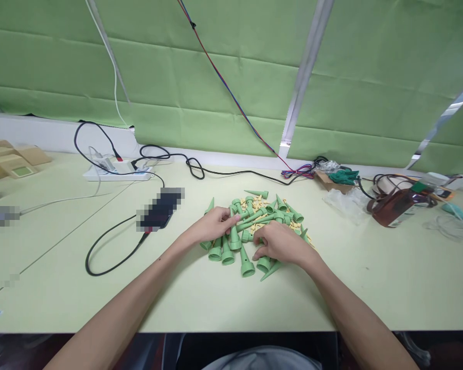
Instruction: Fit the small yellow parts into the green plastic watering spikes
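Note:
A pile of green plastic cone-shaped spikes [247, 268] with wide round collars lies on the table, mixed with small pale yellow pieces [259, 201]. My left hand [215, 225] is at the pile's left side, thumb and fingers closed on one green plastic spike [234, 240] whose collar points down toward me. Over the right part of the pile, my right hand [280, 241] reaches down with curled fingers. Its fingertips are among the spikes, and what they grip, if anything, is hidden.
A dark phone [160, 209], partly blurred, lies left of the pile on a black cable. Behind it stands a white power strip [118, 172]. At right are a brown bottle [393, 208], clear plastic bags [345, 204] and a cardboard box [332, 182]. Cardboard pieces [13, 159] sit far left.

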`<state>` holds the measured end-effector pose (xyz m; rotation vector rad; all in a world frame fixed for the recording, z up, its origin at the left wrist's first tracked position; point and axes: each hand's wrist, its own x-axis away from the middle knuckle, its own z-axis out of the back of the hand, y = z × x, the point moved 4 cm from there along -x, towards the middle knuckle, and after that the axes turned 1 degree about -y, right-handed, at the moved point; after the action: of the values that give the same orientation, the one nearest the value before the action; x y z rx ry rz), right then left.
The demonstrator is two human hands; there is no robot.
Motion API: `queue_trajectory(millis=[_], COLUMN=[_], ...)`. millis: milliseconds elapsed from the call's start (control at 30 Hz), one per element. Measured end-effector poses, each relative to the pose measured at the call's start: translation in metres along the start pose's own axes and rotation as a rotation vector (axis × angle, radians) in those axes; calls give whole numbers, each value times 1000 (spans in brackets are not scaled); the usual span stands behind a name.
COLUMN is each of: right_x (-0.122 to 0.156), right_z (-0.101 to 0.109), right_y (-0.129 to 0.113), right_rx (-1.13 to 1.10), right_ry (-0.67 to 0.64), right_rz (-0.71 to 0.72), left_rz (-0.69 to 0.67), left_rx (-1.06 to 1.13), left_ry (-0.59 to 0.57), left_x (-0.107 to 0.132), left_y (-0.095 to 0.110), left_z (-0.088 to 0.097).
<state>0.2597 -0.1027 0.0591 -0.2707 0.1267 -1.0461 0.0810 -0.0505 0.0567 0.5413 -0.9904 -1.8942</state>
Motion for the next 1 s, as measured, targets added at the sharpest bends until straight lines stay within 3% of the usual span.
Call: queue_trajectory(millis=[133, 400, 700, 1000], right_x=[0, -1, -1, -2], right_z=[-1, -3, -2, -1], right_y=[0, -1, -5, 5], right_rx=[8, 16, 44, -54], right_ry=[-12, -7, 31, -67], right_rz=[-5, -16, 30, 23], left_rz=[-7, -69, -42, -75], left_rx=[-33, -298, -332, -335], left_ry=[48, 206, 249, 271], left_x=[-1, -2, 0, 1], left_y=[1, 5, 0, 6], left_z=[0, 1, 3, 3])
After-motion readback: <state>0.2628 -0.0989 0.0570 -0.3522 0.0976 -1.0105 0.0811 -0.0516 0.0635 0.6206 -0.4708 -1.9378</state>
